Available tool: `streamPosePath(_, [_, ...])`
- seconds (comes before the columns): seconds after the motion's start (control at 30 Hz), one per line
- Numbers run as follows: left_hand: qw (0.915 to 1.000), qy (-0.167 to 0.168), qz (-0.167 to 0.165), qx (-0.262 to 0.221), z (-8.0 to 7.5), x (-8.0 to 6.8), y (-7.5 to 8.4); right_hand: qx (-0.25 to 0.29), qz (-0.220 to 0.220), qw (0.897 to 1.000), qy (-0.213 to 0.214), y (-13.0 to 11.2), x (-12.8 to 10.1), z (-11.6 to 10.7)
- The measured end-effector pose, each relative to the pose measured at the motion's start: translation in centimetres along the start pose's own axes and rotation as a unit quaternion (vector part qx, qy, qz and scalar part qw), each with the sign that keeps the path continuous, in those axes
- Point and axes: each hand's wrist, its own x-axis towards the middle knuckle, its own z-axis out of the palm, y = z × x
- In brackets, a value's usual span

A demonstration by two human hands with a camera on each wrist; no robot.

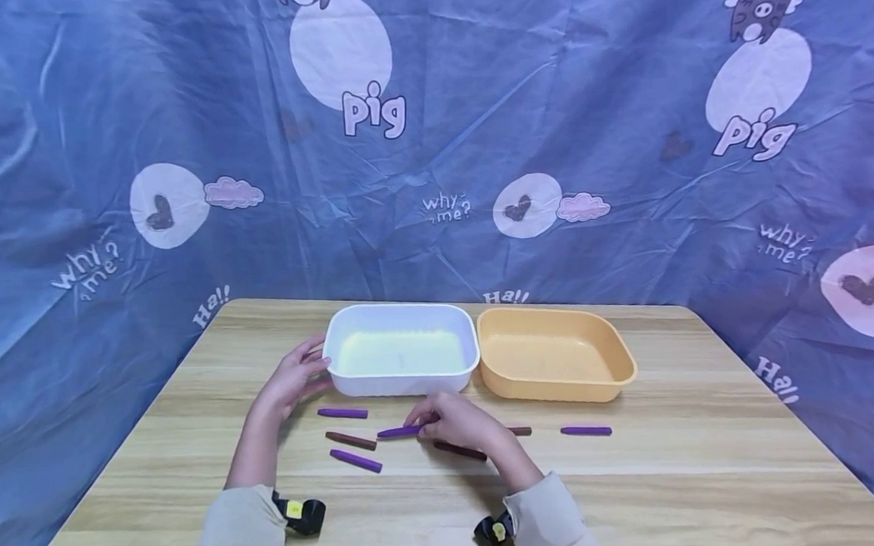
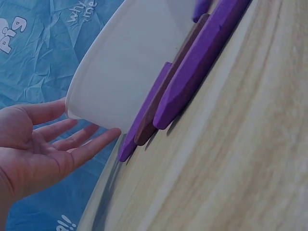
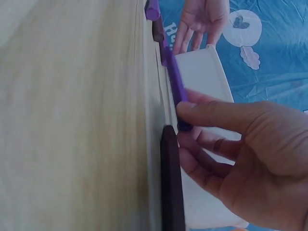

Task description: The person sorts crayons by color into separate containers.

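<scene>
While pinched, purple stick [image 1: 399, 431] juts left of right hand [image 1: 461, 423].

Before you stands a light wooden table [image 1: 720, 473] with a pale grain running side to side. Toward its far edge sits a shallow orange plastic tub [image 1: 557, 388], rectangular with rounded corners and nothing inside. Near the tub's front wall, off to your right, a short purple stick [image 1: 586, 431] lies flat on the wood. Behind and around the table hangs a wrinkled blue cloth backdrop [image 1: 583, 89] printed with white circles, hearts, cartoon pigs and words such as "pig" and "why me?".
</scene>
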Motion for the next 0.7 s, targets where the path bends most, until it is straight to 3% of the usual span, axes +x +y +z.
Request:
streamPosePath(0.43, [0.9999, 0.009, 0.002, 0.004, 0.4, 0.1, -0.1, 0.01, -0.012, 1.0, 0.017, -1.2, -0.5, -2.2])
streamPosePath(0.7, [0.9999, 0.012, 0.003, 0.011, 0.2, 0.1, -0.1, 0.004, -0.012, 0.998, 0.056, -1.7, 0.1, -4.3])
